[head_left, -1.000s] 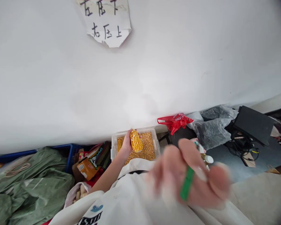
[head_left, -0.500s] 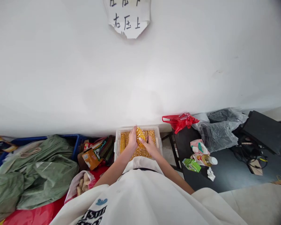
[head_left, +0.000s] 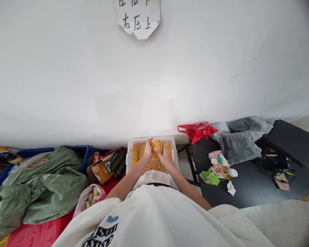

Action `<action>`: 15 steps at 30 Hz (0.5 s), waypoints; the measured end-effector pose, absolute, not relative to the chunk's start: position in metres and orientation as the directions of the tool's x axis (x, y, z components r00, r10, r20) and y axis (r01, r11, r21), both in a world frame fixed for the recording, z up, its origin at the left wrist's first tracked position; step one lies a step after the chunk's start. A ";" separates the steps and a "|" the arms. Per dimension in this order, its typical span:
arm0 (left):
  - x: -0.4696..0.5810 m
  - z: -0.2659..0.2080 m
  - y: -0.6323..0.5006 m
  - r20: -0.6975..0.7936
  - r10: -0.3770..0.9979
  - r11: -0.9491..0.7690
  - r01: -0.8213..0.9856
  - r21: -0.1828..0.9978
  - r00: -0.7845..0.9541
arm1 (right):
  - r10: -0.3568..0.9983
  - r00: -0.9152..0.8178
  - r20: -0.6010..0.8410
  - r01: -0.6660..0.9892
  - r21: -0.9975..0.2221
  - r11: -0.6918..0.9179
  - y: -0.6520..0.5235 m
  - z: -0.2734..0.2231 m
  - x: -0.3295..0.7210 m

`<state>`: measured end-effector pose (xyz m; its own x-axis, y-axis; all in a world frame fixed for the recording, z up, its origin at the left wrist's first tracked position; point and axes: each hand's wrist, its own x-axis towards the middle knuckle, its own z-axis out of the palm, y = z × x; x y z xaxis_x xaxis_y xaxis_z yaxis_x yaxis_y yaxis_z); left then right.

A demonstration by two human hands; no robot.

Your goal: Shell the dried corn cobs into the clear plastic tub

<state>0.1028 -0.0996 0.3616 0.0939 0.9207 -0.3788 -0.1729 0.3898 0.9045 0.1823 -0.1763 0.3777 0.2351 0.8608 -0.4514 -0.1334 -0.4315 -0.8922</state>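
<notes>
A yellow corn cob (head_left: 156,144) is held upright over a clear plastic bin (head_left: 129,154) that contains loose corn kernels (head_left: 154,167). My left hand (head_left: 147,150) wraps round the cob from its left side. On the other side, my right hand (head_left: 164,158) has its thumb against the cob's lower part. A thin dark tool (head_left: 162,145) sticks up from the right hand's curled fingers; its exact kind is too small to make out. Another corn cob (head_left: 135,156) lies along the bin's left wall, on the kernels.
A white wall with a torn paper sign rises behind the bin. To the left are a blue crate (head_left: 86,154) with green cloth and some packets (head_left: 101,171). On the right, a black table (head_left: 237,192) carries a red bag (head_left: 199,132), a bottle (head_left: 228,172), tissues and cables.
The view has shifted slightly. Both hands stay on the cob, which leans a little differently, and the right thumb has moved slightly along it.
</notes>
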 end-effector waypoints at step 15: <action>0.101 0.345 -0.096 -0.387 0.910 0.405 -0.128 0.905 0.147 | 0.864 0.303 -0.402 0.050 -0.899 -0.436 -0.178 0.372 0.183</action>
<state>0.1006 -0.0961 0.3447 0.1469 0.9103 -0.3870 -0.1276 0.4055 0.9052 0.1831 -0.1784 0.3716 0.3031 0.8639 -0.4022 0.0500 -0.4359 -0.8986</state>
